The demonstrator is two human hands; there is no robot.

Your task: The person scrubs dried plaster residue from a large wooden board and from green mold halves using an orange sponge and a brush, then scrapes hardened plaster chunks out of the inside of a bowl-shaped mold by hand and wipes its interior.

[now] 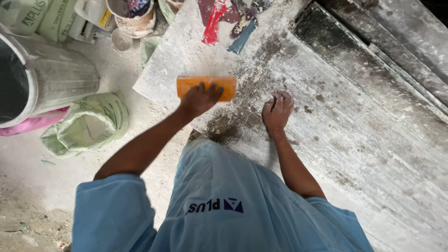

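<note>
Stretching from seven toward three o'clock, the long dusty white plaster slab (354,135) carries both hands. Left hand (200,99) presses the orange rectangular block (206,87), long axis nine-to-three, fingers spread on it. Right hand (277,112), at three o'clock of it, is curled shut, holding something dark.

A matt orange block (206,87), smooth and perhaps plastic or foam, is pressed onto a rough white slab (354,140) that is dusted with powder and stained dark. Woven plastic sacks (86,126) and a dull grey bucket (51,79) are coated in dust.
</note>
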